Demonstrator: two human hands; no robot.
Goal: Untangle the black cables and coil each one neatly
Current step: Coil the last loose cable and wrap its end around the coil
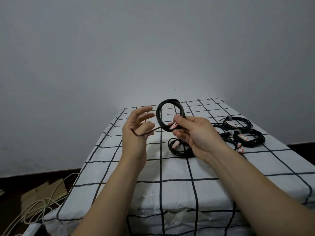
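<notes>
Looked nearly done. The right grip (192, 132) pinched the held coil (158, 116) above the bed (170, 193), and the left grip (136, 128) hooked its loose tail (135, 133). Finished coils (258, 138) lay at 4 o'clock, another coil (170, 146) at 6. Only the tail seemed left to wrap.

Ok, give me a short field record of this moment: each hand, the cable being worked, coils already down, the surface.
left hand: lower fingers curled round the loose tail; index and middle fingers straight
right hand: pinches the upright black cable coil at its white-and-red tag
cable in work: mostly coiled, tail not yet wound in
coils set down: small black coil below the right hand; more black coils at right, count unclear
surface: white cloth with black grid lines
</notes>
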